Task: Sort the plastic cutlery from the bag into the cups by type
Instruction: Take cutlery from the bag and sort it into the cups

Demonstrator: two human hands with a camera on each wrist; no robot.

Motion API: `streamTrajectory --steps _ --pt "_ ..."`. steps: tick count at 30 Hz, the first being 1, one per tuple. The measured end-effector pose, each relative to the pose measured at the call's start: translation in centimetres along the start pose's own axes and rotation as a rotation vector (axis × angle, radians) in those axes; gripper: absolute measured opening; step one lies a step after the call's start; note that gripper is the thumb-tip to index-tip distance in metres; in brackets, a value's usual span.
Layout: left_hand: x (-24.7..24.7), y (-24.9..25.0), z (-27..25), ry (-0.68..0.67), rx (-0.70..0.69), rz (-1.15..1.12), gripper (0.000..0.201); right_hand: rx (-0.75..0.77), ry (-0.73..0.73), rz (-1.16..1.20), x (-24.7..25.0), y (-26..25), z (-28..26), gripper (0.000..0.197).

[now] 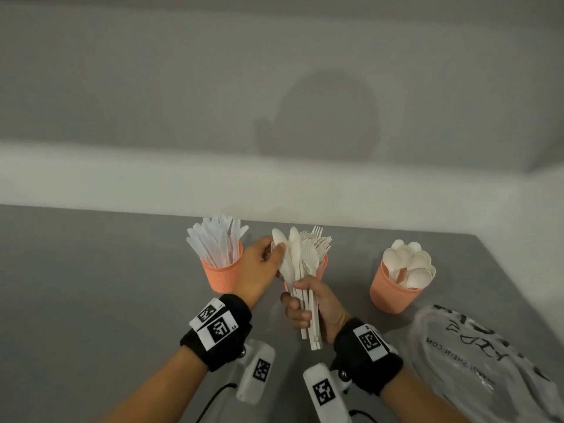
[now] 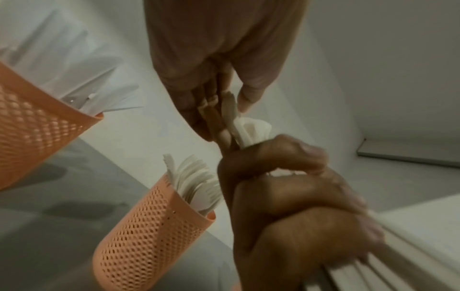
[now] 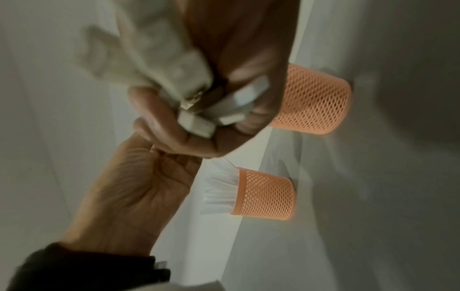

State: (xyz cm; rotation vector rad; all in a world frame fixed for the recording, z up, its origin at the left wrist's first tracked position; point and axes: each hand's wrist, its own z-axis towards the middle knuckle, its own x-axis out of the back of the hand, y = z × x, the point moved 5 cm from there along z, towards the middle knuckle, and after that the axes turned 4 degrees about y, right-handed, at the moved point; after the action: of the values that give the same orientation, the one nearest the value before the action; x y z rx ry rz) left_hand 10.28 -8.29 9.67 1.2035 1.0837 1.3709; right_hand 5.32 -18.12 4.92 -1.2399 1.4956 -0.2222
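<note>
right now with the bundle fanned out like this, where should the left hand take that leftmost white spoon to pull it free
Pinch the white plastic spoon at its neck just under the bowl, coming from the left. It leans clear of the bundle there, while the right hand clamps the handles lower down. The left hand already touches it.

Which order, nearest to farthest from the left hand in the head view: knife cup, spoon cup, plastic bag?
1. Knife cup, right beside the left hand, on its left.
2. Spoon cup, off to the right.
3. Plastic bag, far right, nearest the camera.
</note>
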Motion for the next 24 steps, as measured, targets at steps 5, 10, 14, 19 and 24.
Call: streamTrajectory --steps 5,10,14,19,24 --pt "-0.4 0.5 -0.1 -0.102 0.046 -0.004 0.018 0.016 0.008 -0.019 0.5 -0.3 -0.4 0.038" --pt "0.0 1.0 0.7 -0.220 0.089 0.016 0.021 0.007 0.013 -0.003 0.5 -0.6 -0.7 0.034" --pt "0.8 1.8 1.5 -0.188 -0.064 0.237 0.016 0.018 0.052 -0.035 0.6 -0.6 -0.7 0.042" --pt "1.2 2.7 1.5 -0.038 -0.232 0.507 0.022 0.042 0.200 -0.190 0.9 -0.8 -0.7 0.028" --pt "1.8 2.1 1.5 0.002 -0.168 0.401 0.013 0.086 0.296 -0.265 1.4 -0.7 -0.7 0.023"
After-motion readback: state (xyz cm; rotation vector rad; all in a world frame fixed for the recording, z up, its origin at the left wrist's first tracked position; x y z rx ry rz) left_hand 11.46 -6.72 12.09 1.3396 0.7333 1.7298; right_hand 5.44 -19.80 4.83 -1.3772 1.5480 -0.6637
